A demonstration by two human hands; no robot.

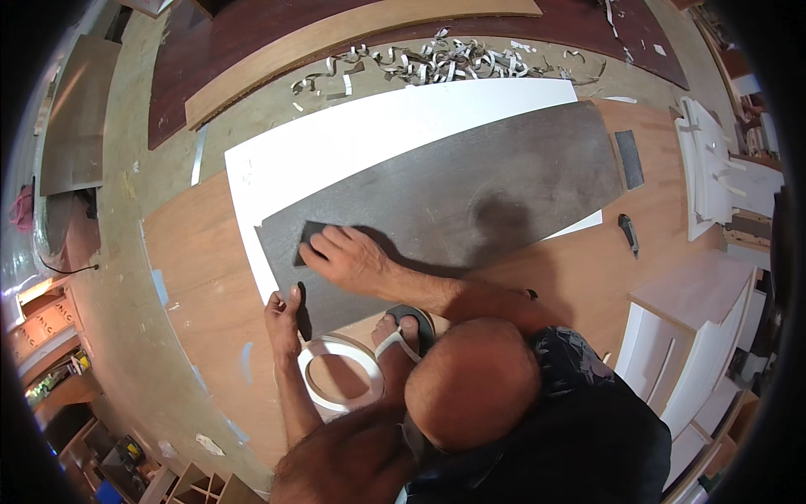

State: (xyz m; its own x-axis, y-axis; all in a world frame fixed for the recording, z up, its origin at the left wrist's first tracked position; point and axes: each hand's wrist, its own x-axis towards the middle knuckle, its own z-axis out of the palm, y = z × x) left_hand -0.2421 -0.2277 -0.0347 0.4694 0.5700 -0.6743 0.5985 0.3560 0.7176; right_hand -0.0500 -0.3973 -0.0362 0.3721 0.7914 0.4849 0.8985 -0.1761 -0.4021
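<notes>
My right hand [346,259] presses a dark, flat piece of sandpaper [308,242] onto a grey-brown panel [437,193], near its left end. The fingers are closed over the piece. At the panel's near left corner, my left hand [284,317] holds the edge, thumb up; some of its fingers are hidden. A white board [336,160] lies under the panel and shows along its far and left sides. Close to my left wrist lies a white roll of edge-banding tape [312,382], beside my sandalled foot [401,334].
A utility knife [628,236] and a dark grey strip [629,160] lie right of the panel on a brown sheet [201,252]. Curled offcuts [453,63] are heaped beyond it, near a long wooden board [336,42]. White cabinet parts [680,336] stand at the right.
</notes>
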